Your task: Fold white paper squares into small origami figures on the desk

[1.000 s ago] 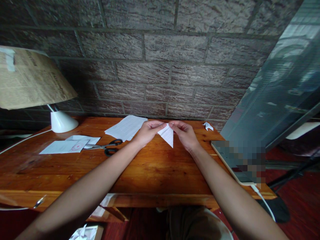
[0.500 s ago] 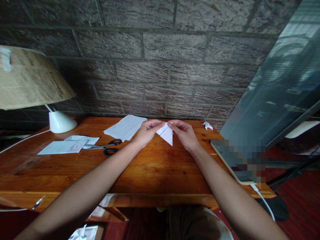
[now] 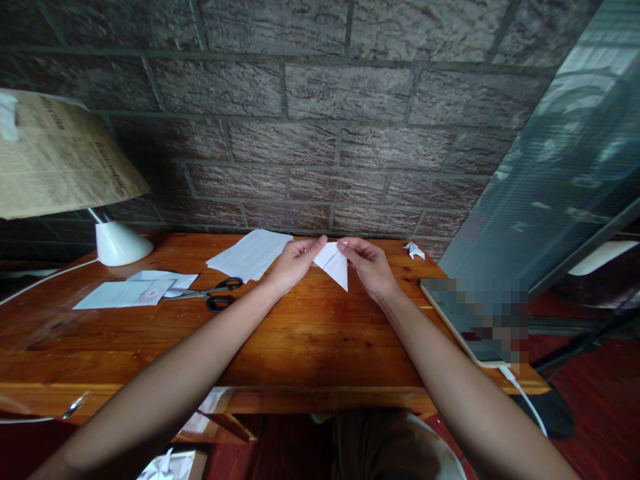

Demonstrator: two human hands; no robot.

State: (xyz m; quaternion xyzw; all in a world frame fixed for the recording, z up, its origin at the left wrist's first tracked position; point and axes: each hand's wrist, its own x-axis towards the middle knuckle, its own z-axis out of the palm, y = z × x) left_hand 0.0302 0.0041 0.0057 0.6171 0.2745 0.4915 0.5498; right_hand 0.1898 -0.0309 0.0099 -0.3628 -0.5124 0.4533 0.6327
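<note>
A folded white paper triangle [image 3: 336,266] is held just above the wooden desk [image 3: 300,333], its point hanging toward me. My left hand [image 3: 295,262] pinches the paper's upper left edge with thumb and fingers closed. My right hand [image 3: 369,267] pinches the upper right edge in the same way. Both hands meet near the middle back of the desk.
Black-handled scissors [image 3: 215,294] lie left of my hands, beside loose white sheets [image 3: 250,254] and a printed slip [image 3: 123,293]. A lamp with a white base [image 3: 120,242] stands at the back left. A small folded paper figure [image 3: 415,251] and a tablet [image 3: 467,320] lie to the right.
The paper triangle has tilted slightly and its top flap has lifted a little between my fingers. Both hands stay in nearly the same place.
</note>
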